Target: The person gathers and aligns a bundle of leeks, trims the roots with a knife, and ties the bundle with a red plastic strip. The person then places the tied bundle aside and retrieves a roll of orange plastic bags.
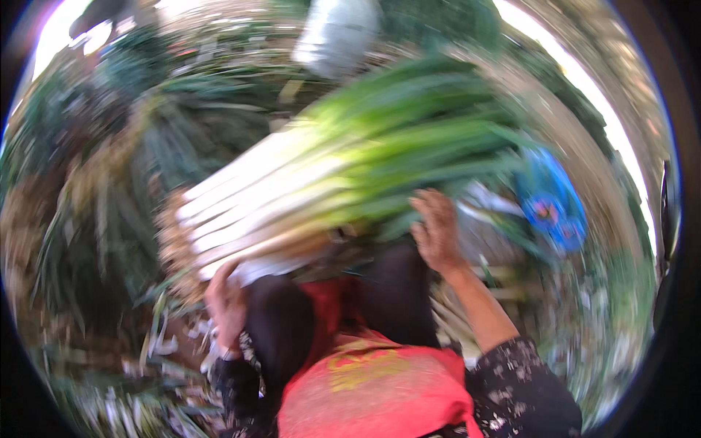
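A large bundle of long green onions point(328, 169) lies across in front of my knees, its roots at the left and its green leaves fanning to the upper right. My left hand point(227, 301) is at the lower edge of the white stalks near the roots; blur hides whether it grips them. My right hand point(435, 227) is at the lower edge of the green leaves, its fingers spread and nothing seen in them. A red apron point(378, 388) bearing yellow writing covers my lap.
Heaps of green onions point(104, 202) lie at the left. A blue plastic bag point(553, 202) is at the right. A whitish plastic-wrapped bundle point(337, 35) stands beyond the onions. Loose leaves and trimmings point(131, 410) cover the ground at the lower left.
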`<state>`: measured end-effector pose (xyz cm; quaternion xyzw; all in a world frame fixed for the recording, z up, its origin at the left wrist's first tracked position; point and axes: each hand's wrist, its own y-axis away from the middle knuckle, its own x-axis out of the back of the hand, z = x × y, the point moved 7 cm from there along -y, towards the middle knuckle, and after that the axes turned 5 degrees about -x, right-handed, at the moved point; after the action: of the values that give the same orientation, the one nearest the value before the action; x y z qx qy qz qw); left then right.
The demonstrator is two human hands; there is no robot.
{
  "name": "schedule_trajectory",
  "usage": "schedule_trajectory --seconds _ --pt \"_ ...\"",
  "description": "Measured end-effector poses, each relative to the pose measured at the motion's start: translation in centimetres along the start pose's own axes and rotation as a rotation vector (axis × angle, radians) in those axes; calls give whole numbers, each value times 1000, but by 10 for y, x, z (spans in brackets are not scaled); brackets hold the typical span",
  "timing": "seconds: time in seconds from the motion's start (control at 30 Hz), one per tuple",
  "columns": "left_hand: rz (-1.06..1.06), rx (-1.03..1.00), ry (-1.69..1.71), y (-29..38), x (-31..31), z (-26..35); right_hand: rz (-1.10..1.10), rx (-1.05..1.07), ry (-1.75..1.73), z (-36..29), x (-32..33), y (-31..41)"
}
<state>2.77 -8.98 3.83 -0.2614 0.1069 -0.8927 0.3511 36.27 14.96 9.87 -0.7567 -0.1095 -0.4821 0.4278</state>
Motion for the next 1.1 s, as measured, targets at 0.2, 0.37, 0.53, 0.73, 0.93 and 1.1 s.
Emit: schedule_trajectory --seconds 0.2,0.37,0.53,0.73,0.93,1.1 --pt "87 395 356 72 5 -38 -531 -525 -112 80 -48 248" --pt "-32 253 -11 62 -3 -23 -1034 -1056 -612 63 -39 492" --pt "-108 178 -162 37 -24 3 -896 -1179 -421 44 -4 559" --pt "-185 119 -287 20 -49 27 -458 -1316 -212 127 6 504" --pt "-202 129 -399 13 -59 36 -370 -1316 95 253 -4 498" --pt "-199 170 -502 10 -63 40 -278 -1609 228 355 -18 529"
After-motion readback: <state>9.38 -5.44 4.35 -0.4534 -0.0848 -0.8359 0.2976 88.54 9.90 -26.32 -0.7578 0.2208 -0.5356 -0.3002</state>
